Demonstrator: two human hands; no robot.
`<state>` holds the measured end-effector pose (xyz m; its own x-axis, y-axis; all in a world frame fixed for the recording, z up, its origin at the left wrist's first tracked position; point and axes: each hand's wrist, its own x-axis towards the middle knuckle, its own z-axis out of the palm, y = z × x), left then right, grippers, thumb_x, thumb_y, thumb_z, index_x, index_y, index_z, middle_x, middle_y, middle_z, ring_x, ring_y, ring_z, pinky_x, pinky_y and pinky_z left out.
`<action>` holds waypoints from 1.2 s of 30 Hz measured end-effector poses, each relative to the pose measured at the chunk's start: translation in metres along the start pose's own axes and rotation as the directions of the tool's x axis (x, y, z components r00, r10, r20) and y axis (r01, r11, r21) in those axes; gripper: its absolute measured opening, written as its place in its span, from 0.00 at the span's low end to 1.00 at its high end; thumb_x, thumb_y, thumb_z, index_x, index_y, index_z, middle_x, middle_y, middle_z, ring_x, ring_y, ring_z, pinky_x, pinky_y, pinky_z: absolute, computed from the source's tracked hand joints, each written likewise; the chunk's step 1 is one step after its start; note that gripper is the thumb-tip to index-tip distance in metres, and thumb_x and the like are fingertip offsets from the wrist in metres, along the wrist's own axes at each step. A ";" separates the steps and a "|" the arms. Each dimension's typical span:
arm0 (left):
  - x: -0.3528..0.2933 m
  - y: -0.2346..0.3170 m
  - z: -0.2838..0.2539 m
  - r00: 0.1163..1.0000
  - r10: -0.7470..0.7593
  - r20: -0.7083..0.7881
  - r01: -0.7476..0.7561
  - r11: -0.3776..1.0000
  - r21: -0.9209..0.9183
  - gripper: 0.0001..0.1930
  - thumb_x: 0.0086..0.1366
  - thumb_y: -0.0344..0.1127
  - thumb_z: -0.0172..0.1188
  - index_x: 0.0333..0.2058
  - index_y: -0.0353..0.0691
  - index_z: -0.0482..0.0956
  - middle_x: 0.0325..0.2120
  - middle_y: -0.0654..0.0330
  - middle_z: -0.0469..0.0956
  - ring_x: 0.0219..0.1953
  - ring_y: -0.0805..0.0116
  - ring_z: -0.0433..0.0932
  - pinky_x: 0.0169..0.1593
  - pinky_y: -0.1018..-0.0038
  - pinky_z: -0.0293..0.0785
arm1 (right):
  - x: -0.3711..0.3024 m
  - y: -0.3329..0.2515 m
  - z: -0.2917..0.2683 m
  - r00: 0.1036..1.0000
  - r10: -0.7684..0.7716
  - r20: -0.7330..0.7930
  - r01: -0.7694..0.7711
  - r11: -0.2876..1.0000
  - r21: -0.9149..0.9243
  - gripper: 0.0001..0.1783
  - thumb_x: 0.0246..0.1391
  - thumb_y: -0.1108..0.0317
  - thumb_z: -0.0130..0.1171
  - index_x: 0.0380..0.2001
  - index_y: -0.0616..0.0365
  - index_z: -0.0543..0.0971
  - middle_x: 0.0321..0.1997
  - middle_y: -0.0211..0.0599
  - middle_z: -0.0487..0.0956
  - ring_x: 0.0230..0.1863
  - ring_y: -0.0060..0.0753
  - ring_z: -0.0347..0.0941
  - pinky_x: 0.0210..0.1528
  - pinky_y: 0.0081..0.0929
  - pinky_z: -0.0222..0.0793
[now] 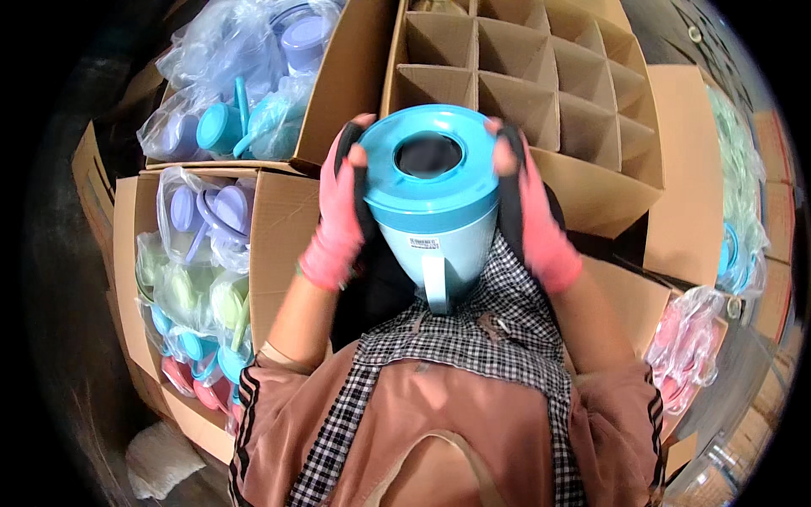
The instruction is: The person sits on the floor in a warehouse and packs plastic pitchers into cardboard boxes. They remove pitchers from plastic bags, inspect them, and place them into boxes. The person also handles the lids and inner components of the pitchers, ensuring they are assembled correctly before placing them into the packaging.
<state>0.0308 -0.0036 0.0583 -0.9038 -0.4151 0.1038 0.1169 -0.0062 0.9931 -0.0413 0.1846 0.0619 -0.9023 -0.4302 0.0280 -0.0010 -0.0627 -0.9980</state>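
Observation:
A pale blue jug [443, 262] with a brighter blue lid ring [384, 190] stands over my lap, its handle [436, 283] toward me. The lid ring has a round opening that looks dark inside. A small printed label sits just under the ring. My left hand [345, 198], in a pink and black glove with bare fingertips, presses on the left side of the ring. On the opposite side my right hand [525, 203], gloved the same way and slightly blurred, clasps the rim. Both palms face inward with the jug between them.
Ahead stands a cardboard box with dividers [517, 78]. At the left, one open box holds bagged purple and blue pieces [221, 127]; a nearer one holds purple, green, blue and pink pieces [198, 287]. Bagged pink pieces [686, 346] lie in a box at right.

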 end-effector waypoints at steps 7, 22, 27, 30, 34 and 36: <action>-0.012 -0.002 0.022 0.971 -0.106 -0.213 0.087 0.991 -0.097 0.19 0.64 0.34 0.39 0.51 0.31 0.62 0.48 0.54 0.67 0.51 0.64 0.64 0.56 0.70 0.57 | 0.058 0.013 -0.041 0.946 0.255 -0.202 -0.203 0.948 0.245 0.34 0.51 0.40 0.44 0.43 0.64 0.68 0.38 0.33 0.70 0.43 0.25 0.64 0.50 0.25 0.58; 0.009 -0.003 -0.018 0.990 -0.027 0.138 0.040 0.995 -0.096 0.33 0.59 0.55 0.48 0.50 0.27 0.63 0.46 0.51 0.68 0.49 0.64 0.67 0.54 0.72 0.60 | -0.007 -0.015 0.004 0.970 -0.202 0.135 0.234 0.925 -0.300 0.19 0.57 0.60 0.44 0.47 0.60 0.66 0.50 0.45 0.69 0.57 0.36 0.60 0.57 0.28 0.53; -0.027 0.017 0.021 0.986 0.065 -0.152 -0.039 0.985 0.167 0.23 0.60 0.40 0.46 0.49 0.30 0.65 0.48 0.48 0.66 0.54 0.58 0.62 0.56 0.70 0.56 | 0.047 -0.019 -0.011 0.931 0.328 -0.159 -0.248 0.890 0.383 0.21 0.56 0.49 0.43 0.28 0.57 0.70 0.28 0.29 0.70 0.27 0.22 0.64 0.33 0.23 0.66; -0.033 0.016 0.016 0.978 0.165 -0.130 -0.124 0.953 0.275 0.23 0.58 0.39 0.47 0.50 0.30 0.65 0.48 0.47 0.65 0.55 0.55 0.61 0.57 0.69 0.55 | 0.033 -0.020 -0.001 0.941 0.287 0.178 -0.336 0.844 0.418 0.20 0.56 0.50 0.44 0.30 0.57 0.72 0.33 0.29 0.71 0.34 0.22 0.66 0.39 0.22 0.65; 0.000 -0.002 -0.015 0.967 -0.009 0.256 0.073 0.968 -0.240 0.34 0.58 0.50 0.51 0.54 0.28 0.58 0.49 0.51 0.66 0.52 0.66 0.64 0.55 0.73 0.58 | -0.008 -0.031 -0.002 0.990 0.122 0.071 -0.123 0.992 0.005 0.23 0.56 0.54 0.46 0.45 0.65 0.68 0.43 0.34 0.71 0.44 0.24 0.65 0.48 0.21 0.60; 0.001 -0.014 -0.010 0.981 -0.102 0.163 0.154 0.925 -0.348 0.28 0.61 0.43 0.48 0.55 0.31 0.57 0.49 0.54 0.66 0.52 0.67 0.63 0.55 0.75 0.56 | 0.003 -0.035 -0.003 0.983 0.162 0.088 -0.159 0.987 -0.034 0.26 0.56 0.51 0.44 0.45 0.65 0.67 0.41 0.36 0.71 0.42 0.25 0.66 0.47 0.21 0.61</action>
<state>0.0324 -0.0128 0.0441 -0.9659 -0.2588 0.0090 0.1121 -0.3867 0.9154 -0.0455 0.1877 0.0965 -0.8489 -0.5125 -0.1290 0.1278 0.0377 -0.9911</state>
